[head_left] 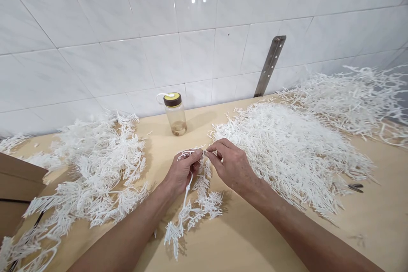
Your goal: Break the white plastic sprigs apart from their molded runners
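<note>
My left hand (181, 172) and my right hand (231, 163) meet above the middle of a light wooden table (261, 242). Both pinch the top of a white plastic branch piece (194, 208), whose feathery sprigs hang down and trail onto the table between my forearms. The fingertips of the two hands nearly touch at the piece's upper end. A large heap of white plastic sprigs (287, 148) lies just right of my right hand. Another spread of joined white sprigs (95, 174) lies left of my left hand.
A clear bottle with a brown and yellow lid (175, 114) stands at the back by the white tiled wall. A cardboard box (15, 191) sits at the left edge. Small dark scissors (355, 187) lie at the right. A metal bracket (269, 66) leans on the wall.
</note>
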Tool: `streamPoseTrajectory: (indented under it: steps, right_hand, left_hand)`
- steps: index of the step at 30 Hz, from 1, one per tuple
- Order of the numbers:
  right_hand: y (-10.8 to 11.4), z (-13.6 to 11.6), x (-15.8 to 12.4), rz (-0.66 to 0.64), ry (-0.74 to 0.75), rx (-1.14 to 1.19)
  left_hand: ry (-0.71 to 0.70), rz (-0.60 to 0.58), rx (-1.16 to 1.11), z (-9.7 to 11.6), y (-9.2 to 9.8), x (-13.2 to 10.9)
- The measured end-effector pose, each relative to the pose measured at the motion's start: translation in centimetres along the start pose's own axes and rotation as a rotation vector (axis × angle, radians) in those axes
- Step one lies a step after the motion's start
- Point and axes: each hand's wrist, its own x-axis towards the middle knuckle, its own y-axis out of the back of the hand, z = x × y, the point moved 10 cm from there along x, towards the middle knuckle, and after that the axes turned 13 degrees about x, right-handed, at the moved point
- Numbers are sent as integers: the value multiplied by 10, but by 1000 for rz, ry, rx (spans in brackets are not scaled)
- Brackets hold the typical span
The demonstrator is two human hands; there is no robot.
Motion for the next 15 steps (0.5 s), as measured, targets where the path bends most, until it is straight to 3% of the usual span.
streamPoseTrajectory:
  steps: [7,15]
  right_hand:
    - [-2,12,-1,3,-73,51]
    - [-7,7,-1,-21,-40,-89]
  left_hand:
    - [18,3,96,-3,-1,-3]
    - [-23,16,180,2,-3,-7]
